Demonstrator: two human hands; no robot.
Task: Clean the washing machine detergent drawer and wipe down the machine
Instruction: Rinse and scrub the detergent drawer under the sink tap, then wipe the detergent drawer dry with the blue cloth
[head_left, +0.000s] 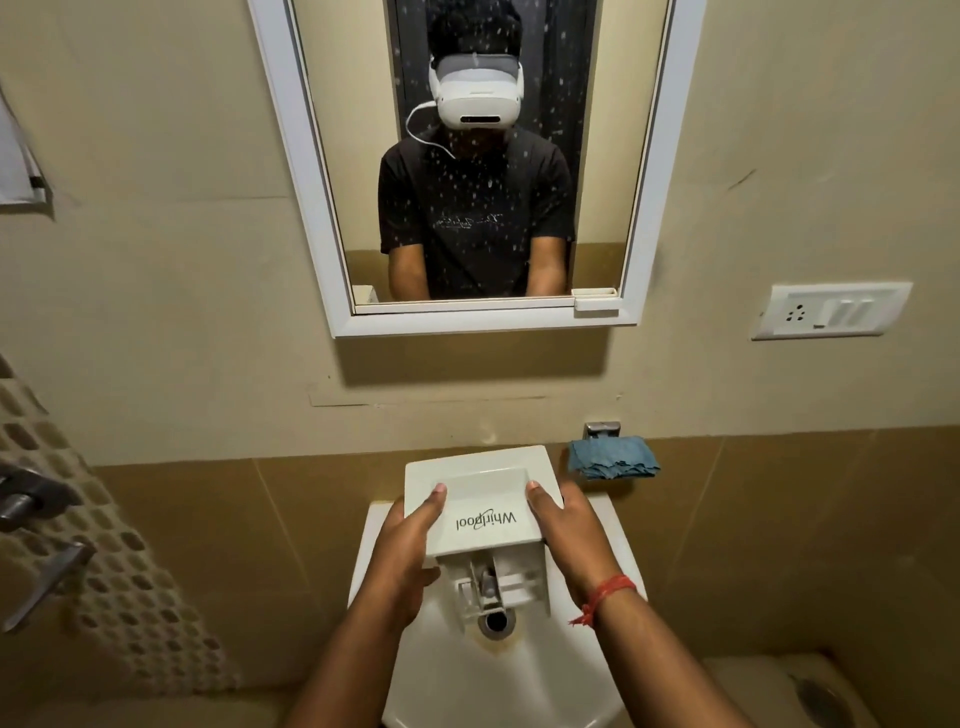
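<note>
bare forearms, red thread bracelet (605, 597) on right wrist

The drawer (483, 499) carries the one readable text: the brand "Whirlpool" in dark letters on its white front panel. The word reads upside down from the head view, lying between the two thumbs that rest on the panel. The shirt (475, 218) seen in the mirror (332, 260) has a line of pale script across the chest, too small and blurred to read.
</note>
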